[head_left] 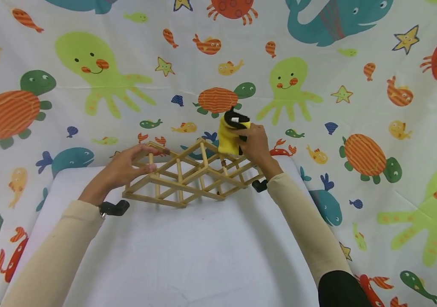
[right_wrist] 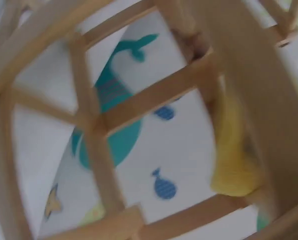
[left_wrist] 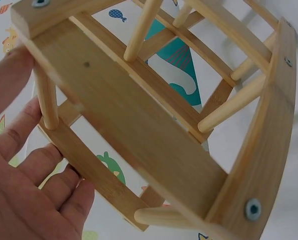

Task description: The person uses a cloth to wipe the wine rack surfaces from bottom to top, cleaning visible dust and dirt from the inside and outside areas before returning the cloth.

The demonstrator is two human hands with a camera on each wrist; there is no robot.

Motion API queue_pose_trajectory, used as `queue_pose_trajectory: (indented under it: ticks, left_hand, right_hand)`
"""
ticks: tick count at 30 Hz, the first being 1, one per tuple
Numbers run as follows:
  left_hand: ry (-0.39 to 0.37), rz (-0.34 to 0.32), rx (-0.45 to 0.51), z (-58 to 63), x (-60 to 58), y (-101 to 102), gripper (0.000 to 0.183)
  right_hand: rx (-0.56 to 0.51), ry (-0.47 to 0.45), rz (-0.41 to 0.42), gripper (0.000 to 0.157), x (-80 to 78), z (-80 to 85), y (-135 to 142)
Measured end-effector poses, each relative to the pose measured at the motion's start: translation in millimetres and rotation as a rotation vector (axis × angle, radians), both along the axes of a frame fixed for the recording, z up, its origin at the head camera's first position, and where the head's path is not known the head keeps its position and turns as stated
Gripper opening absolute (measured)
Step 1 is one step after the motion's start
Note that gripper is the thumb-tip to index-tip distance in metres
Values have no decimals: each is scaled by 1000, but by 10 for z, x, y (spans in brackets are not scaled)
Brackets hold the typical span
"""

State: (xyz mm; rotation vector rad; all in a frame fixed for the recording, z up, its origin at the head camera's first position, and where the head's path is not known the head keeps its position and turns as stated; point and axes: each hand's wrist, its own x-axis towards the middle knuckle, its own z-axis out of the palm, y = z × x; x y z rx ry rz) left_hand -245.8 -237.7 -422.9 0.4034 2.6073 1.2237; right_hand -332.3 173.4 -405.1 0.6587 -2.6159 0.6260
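Note:
A wooden lattice rack (head_left: 180, 183) of slats and round dowels stands tilted over the white table, its bars crossing in diamonds. At its left end my left hand (head_left: 132, 166) grips the frame. The left wrist view shows that hand's fingers (left_wrist: 44, 162) bent against a slat and dowel of the rack (left_wrist: 134, 115). Over the rack's right half, my right hand (head_left: 256, 145) holds a yellow and black cloth (head_left: 228, 136) against the upper bars. Through the blurred bars in the right wrist view, the yellow cloth (right_wrist: 233, 160) appears; most of that hand is hidden there.
The white table (head_left: 199, 256) extends in front of the rack towards me. A white curtain (head_left: 188, 38) printed with sea animals hangs behind and on both sides. Black wrist mounts (head_left: 114, 208) sit at both wrists, close to the rack.

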Motion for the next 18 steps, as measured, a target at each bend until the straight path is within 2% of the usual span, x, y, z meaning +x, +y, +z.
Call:
queue_pose_trajectory:
  ticks: [3,5,7,11,13,15,18]
  left_hand:
    - [-6,3,8,-8,15,-9,64]
    - [-9,-1,6,-12,12,8,66]
    - [-8,2,-1,-15,9,17,66]
    - [13,8,-14,-22,-4,25,65]
    - [22,16,-19,-20,-7,27,63]
    - [26,20,-24,-14,-7,24,63]
    - [26,15,-20,-5,-6,15,62]
  right_hand:
    - [-160,92,8,33,66,16,-50]
    - [-144,54,50,34,118,37,-68]
    - [-35,-52,98,37,167,54,-96]
    - [265,-237,175,29,173,23,-140]
    - [318,-328,219,26,150,42,-145]
    - [280,-418,263,32,122,107,-132]
    - [108,-506,246,44,116,243,-119]
